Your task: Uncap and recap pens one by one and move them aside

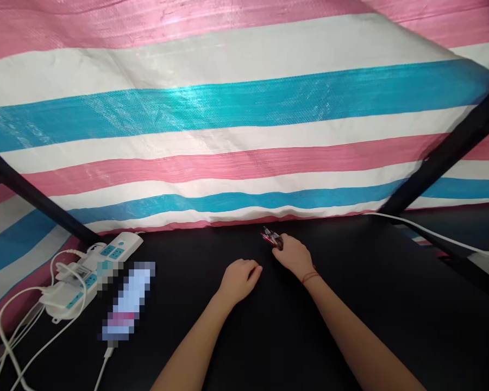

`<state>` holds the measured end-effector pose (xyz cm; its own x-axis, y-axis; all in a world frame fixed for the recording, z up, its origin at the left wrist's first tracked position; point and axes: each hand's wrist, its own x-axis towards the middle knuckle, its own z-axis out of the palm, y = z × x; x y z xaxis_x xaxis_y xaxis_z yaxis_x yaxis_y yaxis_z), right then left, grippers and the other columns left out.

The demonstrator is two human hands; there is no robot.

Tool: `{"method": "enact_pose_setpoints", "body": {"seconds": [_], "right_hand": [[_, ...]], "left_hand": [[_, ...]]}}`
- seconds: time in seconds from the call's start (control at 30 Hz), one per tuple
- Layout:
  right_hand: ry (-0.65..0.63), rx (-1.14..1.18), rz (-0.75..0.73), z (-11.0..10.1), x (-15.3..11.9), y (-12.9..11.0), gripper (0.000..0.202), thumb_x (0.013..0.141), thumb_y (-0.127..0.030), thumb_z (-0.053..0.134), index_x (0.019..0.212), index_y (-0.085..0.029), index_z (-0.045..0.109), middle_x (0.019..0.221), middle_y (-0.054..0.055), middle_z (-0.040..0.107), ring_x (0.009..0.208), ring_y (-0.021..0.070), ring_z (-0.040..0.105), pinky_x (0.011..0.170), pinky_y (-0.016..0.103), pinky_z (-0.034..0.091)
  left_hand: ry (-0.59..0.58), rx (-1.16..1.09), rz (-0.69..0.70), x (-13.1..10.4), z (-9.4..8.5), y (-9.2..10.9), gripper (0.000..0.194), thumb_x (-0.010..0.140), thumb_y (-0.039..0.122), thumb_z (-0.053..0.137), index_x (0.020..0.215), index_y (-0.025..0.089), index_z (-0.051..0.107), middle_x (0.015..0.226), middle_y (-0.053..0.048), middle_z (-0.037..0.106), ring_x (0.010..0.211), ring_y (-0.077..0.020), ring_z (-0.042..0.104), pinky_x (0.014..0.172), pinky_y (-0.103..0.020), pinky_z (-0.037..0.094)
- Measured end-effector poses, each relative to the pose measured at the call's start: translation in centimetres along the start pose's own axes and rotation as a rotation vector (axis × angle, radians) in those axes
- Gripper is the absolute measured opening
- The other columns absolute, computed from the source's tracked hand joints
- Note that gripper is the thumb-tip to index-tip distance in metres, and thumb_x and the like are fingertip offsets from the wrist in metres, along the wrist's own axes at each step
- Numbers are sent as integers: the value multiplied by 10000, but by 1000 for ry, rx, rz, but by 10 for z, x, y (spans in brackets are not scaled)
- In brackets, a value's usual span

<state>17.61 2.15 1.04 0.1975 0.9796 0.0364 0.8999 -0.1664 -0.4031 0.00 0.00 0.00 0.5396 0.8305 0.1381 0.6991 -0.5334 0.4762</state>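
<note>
My right hand (294,254) is closed round a small bunch of pens (271,237), low over the black tabletop (301,336) near its back edge. The pens' ends stick out to the left of the fingers, some clear or dark, one red. A thin red string circles the right wrist. To the left and a little closer to me, my left hand (239,279) rests on the tabletop with its fingers curled in. Whatever may be under those fingers is hidden. The two hands are apart.
A white power strip (120,251) with plugs and white cables lies at the left. Beside it is a blurred, lit phone-like object (129,304) with a cable. A striped sheet (228,108) hangs behind, between black metal bars (444,155). Another white cable (432,232) runs at the right.
</note>
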Motion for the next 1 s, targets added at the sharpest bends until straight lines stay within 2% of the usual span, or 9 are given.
{"method": "enact_pose_setpoints", "body": {"seconds": [0.1,0.17,0.23,0.33,0.47,0.57,0.7,0.83,1.0], "right_hand": [[60,294,-143,-2,-13,-7,106,719,-201,521,692,-217,419,712,18,569,640,189,564,570,284,392],[56,583,-243,-2,-24,-15,78,758,-243,507,742,-221,434,643,-19,530,596,164,540,574,278,420],[29,858,-296,2,-35,-25,125,798,-310,510,865,-212,469,694,-10,556,646,168,567,603,284,460],[-14,1064,-341,9,-45,-34,260,793,-298,552,1024,-206,475,753,2,579,691,168,589,646,294,489],[-22,1129,-301,16,-48,-37,289,764,-267,590,1029,-212,489,766,-1,583,685,161,593,651,295,499],[-1,1127,-252,17,-48,-38,266,746,-256,597,993,-218,508,767,-4,585,700,159,592,659,290,500],[17,1101,-272,15,-52,-40,261,725,-218,591,976,-225,519,795,-7,599,708,147,592,677,280,498],[4,1059,-266,12,-54,-41,251,747,-233,572,991,-219,517,791,-6,603,700,144,593,668,273,491],[9,930,-196,6,-52,-39,192,769,-321,565,912,-203,513,702,-18,566,635,147,565,622,277,455]], "left_hand": [[1,-114,-27,-2,-4,0,279,888,357,453,1076,203,589,838,-25,661,745,-177,578,747,-313,452],[15,-211,-35,-4,-6,0,475,820,407,565,1240,199,488,949,-41,649,787,-183,583,762,-323,470],[25,-300,-20,-5,-7,0,609,731,421,673,1259,196,470,1044,-66,626,865,-204,585,793,-339,478],[32,-401,10,-6,-8,2,556,676,380,729,1168,198,545,1086,-81,620,968,-243,579,850,-370,474],[28,-455,14,-4,-9,7,423,722,249,655,1134,202,573,1073,-66,640,943,-237,606,846,-366,485],[-1,-474,-9,-3,-10,8,428,711,194,630,1135,207,571,1034,-49,660,898,-225,627,819,-346,498],[-6,-500,-33,-3,-9,7,440,711,191,621,1145,199,552,999,-42,675,879,-219,639,801,-330,502],[-7,-485,-14,-3,-9,9,336,722,186,597,1057,177,578,941,-40,680,822,-202,640,739,-297,500],[-111,-412,3,-6,-11,16,181,762,222,552,922,153,601,836,-38,672,725,-178,620,641,-255,471]]}}
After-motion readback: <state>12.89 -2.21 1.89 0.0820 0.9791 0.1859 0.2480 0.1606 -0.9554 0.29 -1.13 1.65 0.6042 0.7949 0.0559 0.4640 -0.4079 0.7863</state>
